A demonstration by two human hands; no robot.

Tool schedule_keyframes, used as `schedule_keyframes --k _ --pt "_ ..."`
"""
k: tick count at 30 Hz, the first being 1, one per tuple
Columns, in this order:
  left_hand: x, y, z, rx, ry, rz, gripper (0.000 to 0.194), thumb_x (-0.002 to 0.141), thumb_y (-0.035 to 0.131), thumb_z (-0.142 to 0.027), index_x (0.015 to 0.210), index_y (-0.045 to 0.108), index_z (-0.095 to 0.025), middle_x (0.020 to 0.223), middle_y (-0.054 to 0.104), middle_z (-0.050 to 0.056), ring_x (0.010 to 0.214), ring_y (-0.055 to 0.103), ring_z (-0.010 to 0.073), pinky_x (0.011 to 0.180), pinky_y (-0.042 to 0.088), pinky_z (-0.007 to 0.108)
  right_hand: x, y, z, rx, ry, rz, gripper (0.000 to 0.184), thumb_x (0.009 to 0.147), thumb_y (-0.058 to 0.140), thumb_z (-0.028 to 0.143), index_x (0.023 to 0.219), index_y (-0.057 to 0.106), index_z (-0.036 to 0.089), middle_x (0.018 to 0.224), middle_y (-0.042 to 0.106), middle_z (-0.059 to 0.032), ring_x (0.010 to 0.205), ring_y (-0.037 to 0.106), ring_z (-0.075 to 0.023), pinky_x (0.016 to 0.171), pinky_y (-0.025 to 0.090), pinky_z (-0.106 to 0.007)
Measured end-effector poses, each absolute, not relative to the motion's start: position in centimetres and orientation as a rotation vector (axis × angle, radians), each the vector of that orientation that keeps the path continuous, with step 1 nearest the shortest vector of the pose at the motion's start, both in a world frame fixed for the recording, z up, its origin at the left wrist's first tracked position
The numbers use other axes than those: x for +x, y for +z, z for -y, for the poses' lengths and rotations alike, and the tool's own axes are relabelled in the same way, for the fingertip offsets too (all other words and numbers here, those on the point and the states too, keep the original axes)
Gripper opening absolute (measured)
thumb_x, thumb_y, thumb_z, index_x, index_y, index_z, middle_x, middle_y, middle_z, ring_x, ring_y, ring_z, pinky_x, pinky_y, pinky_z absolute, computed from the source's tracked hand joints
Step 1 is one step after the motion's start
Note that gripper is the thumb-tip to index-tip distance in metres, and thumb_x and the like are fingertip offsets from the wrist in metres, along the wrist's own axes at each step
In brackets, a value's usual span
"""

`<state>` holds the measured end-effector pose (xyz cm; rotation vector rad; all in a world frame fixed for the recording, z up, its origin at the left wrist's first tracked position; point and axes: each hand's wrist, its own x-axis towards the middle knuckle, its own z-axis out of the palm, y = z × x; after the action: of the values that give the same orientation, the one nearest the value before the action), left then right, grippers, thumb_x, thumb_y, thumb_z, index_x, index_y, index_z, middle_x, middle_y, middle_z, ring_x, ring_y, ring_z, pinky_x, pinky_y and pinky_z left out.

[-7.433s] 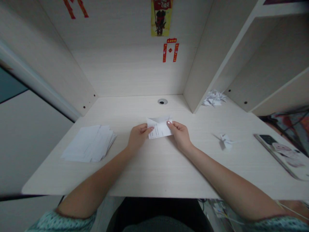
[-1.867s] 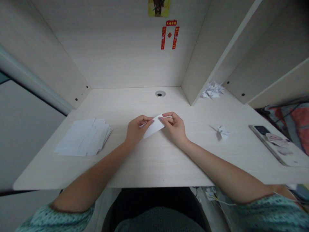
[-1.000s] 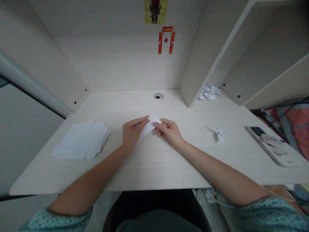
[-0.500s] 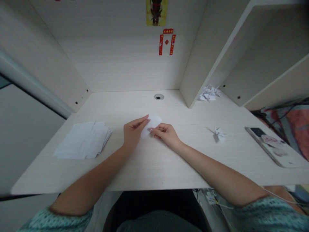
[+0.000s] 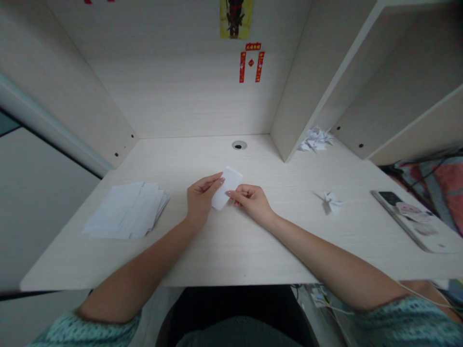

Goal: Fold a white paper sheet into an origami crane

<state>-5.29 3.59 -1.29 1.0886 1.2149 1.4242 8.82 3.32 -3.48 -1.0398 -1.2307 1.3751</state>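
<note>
A small folded piece of white paper [image 5: 227,185] is held just above the middle of the desk, tilted a little. My left hand [image 5: 201,195] pinches its left edge between thumb and fingers. On the lower right edge, the thumb and bent fingers of my right hand [image 5: 251,198] grip the same paper. To the left lies a loose stack of white paper sheets [image 5: 125,209]. A folded paper crane [image 5: 332,201] sits to the right of my right hand, apart from it.
A heap of folded white papers [image 5: 314,140] lies behind the upright divider [image 5: 298,96]. A phone [image 5: 412,220] rests at the desk's right side. The pale desk [image 5: 217,260] has a round cable hole [image 5: 239,145] near the back wall, where red paper decorations [image 5: 252,62] hang.
The paper has turned slightly and now shows as a longer, narrower shape. My right hand has shifted a little to the right along its edge. The whole view has moved slightly.
</note>
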Motion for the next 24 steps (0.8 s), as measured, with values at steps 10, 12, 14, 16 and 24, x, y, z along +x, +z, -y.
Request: schedule_keyframes --k 10,12,14,16,24 --pt "-5.24 -0.78 -3.27 1.231 1.262 -1.166 0.064 0.065 0.073 -0.04 0.121 0.053 -0.017 0.083 0.072 0.006 0.058 0.062 0.0133 0.05 0.045 0.021 9.21 -3.74 -3.45 -1.068 1.252 1.236 0.034 0.065 0.072 0.048 0.058 0.061 0.016 0.05 0.057 0.0002 0.042 0.043 -0.0088 0.044 0.03 -0.022" --pt "-5.29 -0.96 -3.35 1.293 1.228 -1.199 0.064 0.064 0.073 -0.039 0.121 0.052 -0.018 0.084 0.072 0.005 0.062 0.064 0.0145 0.053 0.046 0.022 9.37 -3.69 -3.48 -1.08 1.214 1.239 0.035 0.066 0.071 0.048 0.058 0.061 0.016 0.049 0.056 0.0004 0.042 0.041 -0.0083 0.044 0.028 -0.022" --pt "-5.33 -1.2 -3.41 1.352 1.226 -1.225 0.053 0.064 0.073 -0.038 0.111 0.059 -0.017 0.087 0.072 0.005 0.07 0.065 0.0161 0.059 0.048 0.023 9.49 -3.64 -3.48 -1.098 1.182 1.239 0.036 0.066 0.071 0.048 0.056 0.059 0.016 0.048 0.054 0.0009 0.042 0.038 -0.0078 0.043 0.025 -0.022" --pt "-5.37 -1.33 -3.42 1.375 1.237 -1.243 0.041 0.065 0.072 -0.038 0.099 0.063 -0.017 0.086 0.072 0.005 0.073 0.066 0.0171 0.062 0.049 0.023 9.55 -3.57 -3.45 -1.105 1.165 1.246 0.037 0.067 0.07 0.049 0.055 0.059 0.016 0.047 0.053 0.0014 0.042 0.037 -0.0077 0.044 0.024 -0.023" --pt "-5.38 -0.92 -3.25 1.385 1.205 -1.279 0.039 0.065 0.072 -0.039 0.096 0.063 -0.017 0.071 0.071 0.002 0.059 0.063 0.0152 0.052 0.043 0.021 9.47 -3.17 -3.15 -1.061 1.177 1.209 0.034 0.069 0.069 0.047 0.056 0.06 0.017 0.051 0.054 0.0005 0.046 0.041 -0.0093 0.047 0.028 -0.024"
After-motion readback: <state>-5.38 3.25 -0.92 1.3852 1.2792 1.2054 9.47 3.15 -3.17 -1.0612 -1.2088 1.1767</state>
